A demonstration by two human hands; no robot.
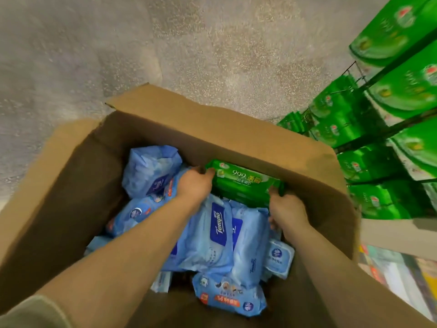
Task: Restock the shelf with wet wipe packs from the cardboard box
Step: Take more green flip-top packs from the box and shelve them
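Inside the open cardboard box (272, 147) on the floor, we see one green wet wipe pack (243, 183) against the far wall, our left hand (195, 184) gripping its left end and our right hand (287, 210) gripping its right end. Around it lie at least seven blue packs (210, 242). On the shelf (402, 124) to the right stand many matching green packs (411, 91), too blurred for us to count.

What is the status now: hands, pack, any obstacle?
Left hand and right hand grip ends of green 999 wipe pack. Pack inside cardboard box, on blue Tempo packs. No obstacle seen.
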